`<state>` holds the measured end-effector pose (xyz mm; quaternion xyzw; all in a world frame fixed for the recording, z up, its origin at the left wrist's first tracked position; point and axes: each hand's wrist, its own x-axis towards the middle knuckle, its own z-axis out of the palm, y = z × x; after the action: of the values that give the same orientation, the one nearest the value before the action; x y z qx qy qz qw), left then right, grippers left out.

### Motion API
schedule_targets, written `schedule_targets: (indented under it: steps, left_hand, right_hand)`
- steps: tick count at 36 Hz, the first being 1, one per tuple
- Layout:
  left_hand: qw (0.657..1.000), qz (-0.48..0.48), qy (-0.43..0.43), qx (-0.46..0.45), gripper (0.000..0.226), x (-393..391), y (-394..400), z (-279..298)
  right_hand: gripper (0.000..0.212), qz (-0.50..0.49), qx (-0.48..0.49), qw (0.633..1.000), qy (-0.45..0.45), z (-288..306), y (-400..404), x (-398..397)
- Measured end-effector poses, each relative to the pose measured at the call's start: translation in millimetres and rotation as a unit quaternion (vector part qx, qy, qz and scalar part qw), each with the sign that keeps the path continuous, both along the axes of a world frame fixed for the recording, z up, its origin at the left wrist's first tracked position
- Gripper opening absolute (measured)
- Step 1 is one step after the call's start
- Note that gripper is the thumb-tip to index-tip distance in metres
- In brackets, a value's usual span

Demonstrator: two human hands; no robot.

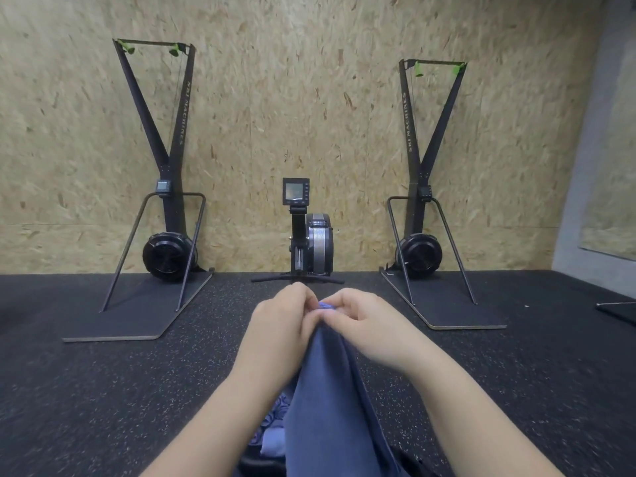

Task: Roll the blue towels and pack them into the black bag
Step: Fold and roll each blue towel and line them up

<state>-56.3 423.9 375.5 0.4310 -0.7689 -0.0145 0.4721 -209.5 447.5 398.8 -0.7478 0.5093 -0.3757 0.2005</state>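
Pinching the top edge of one blue towel (327,390), both hands are raised together in front of the person, the cloth hanging straight down from them toward the bottom of the view. The left hand (280,325) has its fingers curled tight round the towel's upper hem, and the right hand (361,325) pinches the same hem just beside it, knuckles nearly touching, so the grip is narrow with a small tuft of blue showing between the fingertips.

Below the forearms, near the bottom edge of the view, lie more blue towels (273,428), some of them looking already rolled, on or in something dark that may be the black bag (261,464); too little of it shows to be sure.

The step in hand looks like readying a towel for rolling, not packing: the cloth is held up unrolled. The next move probably calls for spreading the hands apart along the hem to find the corners, then laying or folding the towel flat so it can be rolled tightly.

Beyond the hands the speckled rubber floor (103,390) runs to a chipboard wall, where two ski machines (165,187) flank a rower (309,235).
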Motion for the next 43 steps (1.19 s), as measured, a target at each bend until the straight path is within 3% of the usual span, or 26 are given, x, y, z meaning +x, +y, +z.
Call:
schedule_targets:
  steps: [4, 7, 9, 11, 13, 16, 20, 23, 27, 31, 34, 38, 43]
  left_hand:
    - [0.995, -0.045, 0.071, 0.050, 0.017, 2, -6, 2]
    - [0.989, -0.094, 0.093, 0.060, 0.030, 4, -13, -6]
    - [0.992, -0.103, 0.061, 0.050, 0.032, 9, -19, -13]
    - [0.996, -0.082, -0.020, 0.026, 0.016, 18, -25, -22]
    - [0.995, -0.042, -0.090, 0.014, 0.030, 27, -34, -32]
    - [0.990, -0.009, -0.128, 0.066, 0.041, 36, -40, -40]
    - [0.979, -0.001, -0.172, 0.107, 0.058, 48, -45, -38]
    - [0.980, 0.008, -0.178, 0.084, 0.048, 57, -49, -33]
    - [0.985, 0.002, -0.170, 0.041, 0.044, 60, -52, -25]
    - [0.978, -0.003, -0.204, 0.036, 0.048, 53, -57, -22]
    - [0.979, -0.011, -0.198, 0.046, 0.040, 52, -67, -26]
    - [0.983, -0.023, -0.155, 0.091, 0.003, 53, -75, -38]
    - [0.984, -0.008, -0.088, 0.154, 0.019, 51, -83, -54]
  right_hand:
    - [0.012, 0.022, 0.001, 0.995, -0.097, -8, -8, -3]
    - [0.018, -0.009, -0.017, 0.994, -0.105, -15, -15, -6]
    - [0.021, -0.025, -0.034, 0.992, -0.121, -19, -20, -9]
    - [0.022, -0.034, -0.050, 0.984, -0.165, -23, -24, -11]
    - [0.022, -0.050, -0.065, 0.977, -0.195, -24, -29, -16]
    - [0.020, -0.055, -0.062, 0.971, -0.222, -23, -35, -24]
    - [0.019, -0.072, -0.064, 0.969, -0.225, -22, -40, -35]
    - [0.019, -0.086, -0.058, 0.971, -0.216, -24, -43, -44]
    - [0.017, -0.172, -0.066, 0.981, -0.058, -32, -52, -56]
    - [0.018, -0.247, -0.061, 0.967, 0.028, -46, -69, -58]
    - [0.019, -0.271, -0.046, 0.961, 0.025, -53, -78, -51]
    - [0.018, -0.250, -0.007, 0.967, -0.043, -64, -87, -40]
    - [0.013, -0.213, 0.036, 0.971, -0.099, -86, -103, -33]
